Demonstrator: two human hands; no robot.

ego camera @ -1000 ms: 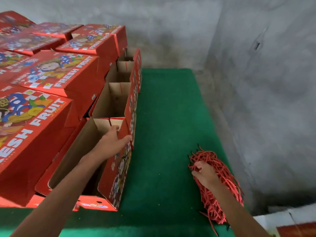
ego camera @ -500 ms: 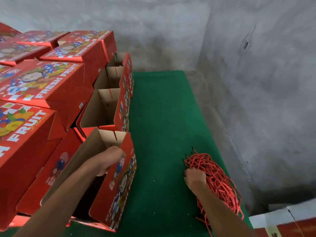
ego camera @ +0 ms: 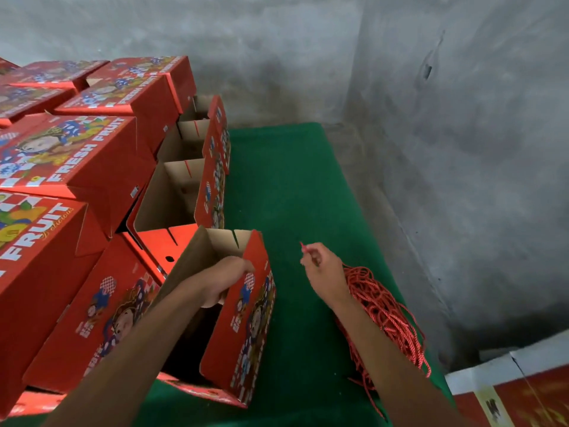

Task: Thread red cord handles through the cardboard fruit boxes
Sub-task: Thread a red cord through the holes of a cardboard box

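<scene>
1. Head view: the left hand (ego camera: 226,280) reaches into the nearest open box (ego camera: 243,328), fingers curled over the top edge of its right wall and gripping it.
2. The right hand (ego camera: 323,272) is raised above the green table (ego camera: 295,186), pinching the end of one red cord (ego camera: 303,246) between thumb and fingers; the cord's tip sticks up past the fingertips.
3. Just behind and beside the right wrist lies the bundle of red cords (ego camera: 388,315), a loose heap on the table near its right edge, with strands trailing toward the camera.
4. The held box stands open-topped, its brown inside showing, its printed red wall facing the right hand. It sits at the near end of a row of open boxes (ego camera: 172,198) that runs away along the left part of the table, each showing a brown inside and a slit in its end flap.
5. Between the held box and the next one, a red flap (ego camera: 166,245) with a small dark hole lies exposed.
6. To the left of the row, closed boxes (ego camera: 74,155) are stacked in tiers, their tops printed with a cartoon figure and the words "FRESH FRUIT".
7. A grey concrete wall (ego camera: 462,149) rises behind and to the right of the table.
8. In the lower right corner another carton (ego camera: 517,392), red with a white top edge, is partly in view.
</scene>
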